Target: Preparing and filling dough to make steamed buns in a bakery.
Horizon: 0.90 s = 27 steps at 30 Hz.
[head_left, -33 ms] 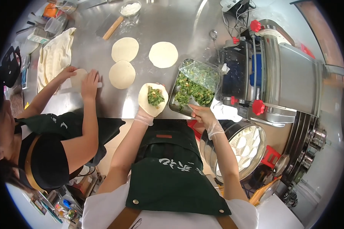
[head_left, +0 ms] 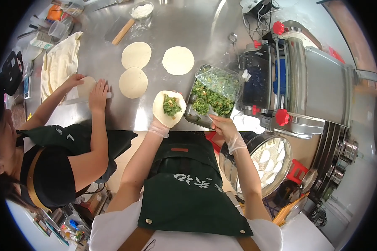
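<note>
A round dough wrapper point(head_left: 159, 109) rests on my gloved left hand point(head_left: 161, 124), a mound of chopped green filling point(head_left: 171, 104) in its middle. My gloved right hand point(head_left: 223, 127) grips a thin metal utensil point(head_left: 210, 116) at the near edge of a metal tray point(head_left: 189, 104), which holds more greens point(head_left: 220, 102) partly covered by clear film point(head_left: 215, 75). Beyond my left hand, three flat dough rounds point(head_left: 178, 60) lie on the steel table point(head_left: 96, 29).
At left a co-worker's hands point(head_left: 97, 94) work a dough round with a rolling pin beside a cloth point(head_left: 58, 62). A wooden-handled scraper point(head_left: 123, 31) and flour bowl point(head_left: 142, 10) lie behind. A roller machine point(head_left: 322, 88) stands right; a round steamer point(head_left: 268, 167) with pale pieces sits below.
My left hand and the filled wrapper have shifted very slightly to the right. Otherwise the scene looks nearly the same.
</note>
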### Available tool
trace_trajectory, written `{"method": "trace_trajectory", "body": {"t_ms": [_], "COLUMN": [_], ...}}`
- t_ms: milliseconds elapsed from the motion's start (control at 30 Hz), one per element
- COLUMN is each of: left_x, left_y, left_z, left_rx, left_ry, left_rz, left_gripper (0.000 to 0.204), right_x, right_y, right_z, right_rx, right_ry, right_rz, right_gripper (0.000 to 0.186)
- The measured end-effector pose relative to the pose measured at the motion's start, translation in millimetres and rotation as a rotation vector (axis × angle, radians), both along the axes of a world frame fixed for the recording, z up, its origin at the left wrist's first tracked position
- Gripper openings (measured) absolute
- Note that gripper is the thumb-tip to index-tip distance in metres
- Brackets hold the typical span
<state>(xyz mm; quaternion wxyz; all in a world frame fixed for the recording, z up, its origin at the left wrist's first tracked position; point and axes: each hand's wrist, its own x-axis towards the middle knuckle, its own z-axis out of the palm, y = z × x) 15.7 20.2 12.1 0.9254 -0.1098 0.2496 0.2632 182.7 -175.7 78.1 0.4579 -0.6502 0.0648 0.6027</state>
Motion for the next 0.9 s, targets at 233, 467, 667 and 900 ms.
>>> {"method": "trace_trajectory", "body": {"t_ms": [233, 467, 667, 900], "left_x": [59.4, 88.3, 82.8, 87.4], "left_y": [-40.1, -53.3, -45.9, -52.5], "left_z": [25.1, 53.0, 51.4, 57.4], "left_rx": [0.588, 0.475, 0.046, 0.049], "left_ry": [-0.024, -0.091, -0.190, -0.423], "left_rz": [-0.247, -0.287, -0.280, -0.231], "left_gripper": [0.032, 0.033, 0.033, 0.040], "right_x": [-49.7, -76.4, -56.4, -76.9], "right_y": [-8.6, -1.5, -5.3, 4.3], "right_z": [33.8, 29.4, 43.2, 34.0], "right_rx": [0.061, -0.137, 0.182, -0.069], "right_ry": [-1.626, -1.773, -1.338, -1.786], "right_rz": [0.432, 0.420, 0.035, 0.329], "right_gripper": [0.051, 0.054, 0.045, 0.056]}}
